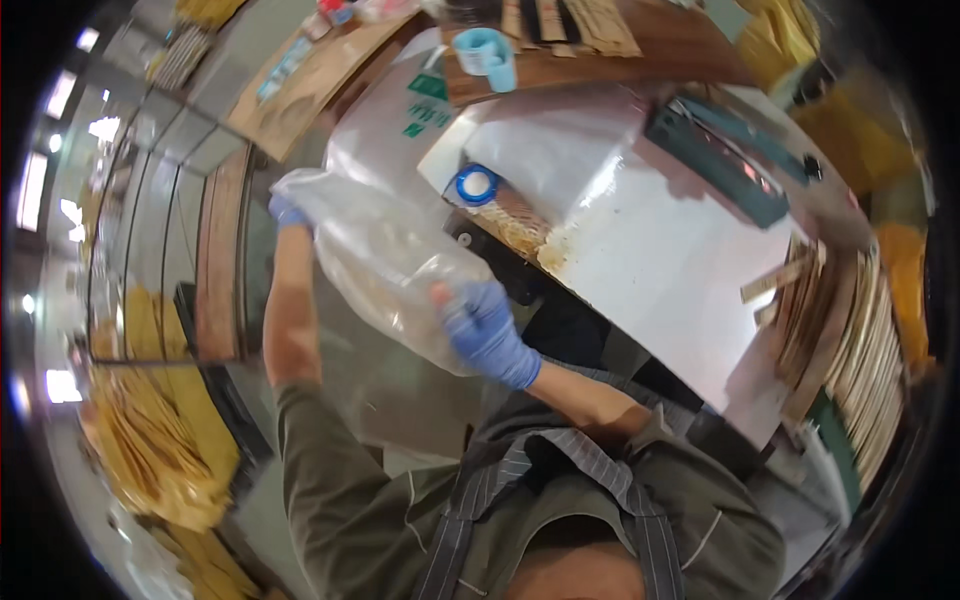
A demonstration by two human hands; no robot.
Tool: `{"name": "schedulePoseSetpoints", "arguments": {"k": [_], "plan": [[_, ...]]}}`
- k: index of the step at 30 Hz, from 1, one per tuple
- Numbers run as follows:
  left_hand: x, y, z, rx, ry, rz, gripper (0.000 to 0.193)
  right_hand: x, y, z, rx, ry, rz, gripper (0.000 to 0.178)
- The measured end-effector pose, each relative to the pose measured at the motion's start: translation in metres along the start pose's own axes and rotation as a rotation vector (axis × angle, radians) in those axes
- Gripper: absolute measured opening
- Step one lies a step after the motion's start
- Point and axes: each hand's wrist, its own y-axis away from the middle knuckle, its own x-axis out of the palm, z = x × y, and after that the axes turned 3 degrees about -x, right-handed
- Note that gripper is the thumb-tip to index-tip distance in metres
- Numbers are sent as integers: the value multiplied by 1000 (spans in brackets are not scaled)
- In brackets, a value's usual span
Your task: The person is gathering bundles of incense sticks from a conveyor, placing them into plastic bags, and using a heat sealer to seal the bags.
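Observation:
A clear plastic bag (pixel 385 250) hangs stretched between my two hands, left of the white worktop. My left hand (pixel 288 208), in a blue glove, is closed on the bag's far left end, its fingers partly covered by the film. Nearer to me, my right hand (pixel 488 335) grips the other end. It wears a blue glove too, with a bare fingertip showing. The bag looks slack and crumpled; whether anything lies inside I cannot tell. Beyond it, a larger sheet of clear plastic with green print (pixel 425 105) lies against the table.
On the white worktop (pixel 650 270) sit a blue-rimmed tape roll (pixel 476 185) and a long dark green device (pixel 720 165). Flat cardboard pieces (pixel 850 340) are stacked at the right. Light blue rolls (pixel 483 55) rest on a brown board. A wire rack (pixel 165 230) and yellow sacks (pixel 160 440) stand left.

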Motion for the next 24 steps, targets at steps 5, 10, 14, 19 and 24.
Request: {"name": "schedulePoseSetpoints", "arguments": {"k": [5,10,14,19,24], "plan": [[7,-35,38,266,191,268,32,-13,35,39,-278,298,237,18],[-135,-27,93,276,248,348,30,25,72,39,-117,95,387,24],[-85,77,-114,-25,922,82,24,-52,58,2,34,263,231,33],[-206,233,-263,367,940,-268,39,-184,57,45,-112,497,-56,57],[-197,325,-509,754,1483,407,47,-487,93,132,11,1653,-733,44]]}}
